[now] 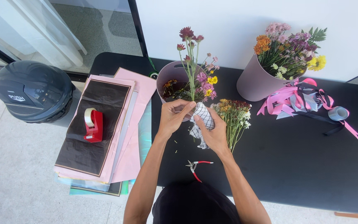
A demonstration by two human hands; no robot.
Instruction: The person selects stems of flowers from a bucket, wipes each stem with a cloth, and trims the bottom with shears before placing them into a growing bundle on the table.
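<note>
— What's at the far left?

— A dark domed bin (33,91) stands on the pale floor beside the black table (295,166). On the table's left end lies a stack of wrapping sheets (104,132), pink and black on top, with a red tape dispenser (93,124) resting on the black sheet.

— And the hands?

— They meet near the table's middle. The left hand (172,117) is closed around a small bunch of flowers (195,66), gripping the stems just under the blooms; the stems stand upright, with dark red, pink and yellow heads above. The right hand (214,132) is closed too, pressing a white checked wrap (201,120) against the lower stems. The bunch is held just in front of a mauve round bucket (168,76), which has more flowers inside.

— Anything below the hands?

— Red-handled snips (195,166) lie on the table near the front edge, apart from both hands. A few bits of cut stem are scattered close by.

— To the right?

— A loose bundle of yellow and white flowers (233,116) lies on the table, touching the right hand's side. Further right, a second mauve bucket (255,83) leans, full of orange, purple and yellow blooms. Beside it sits a tangle of pink and black ribbons (299,101) with a grey ribbon roll (338,113) at its right end.
</note>
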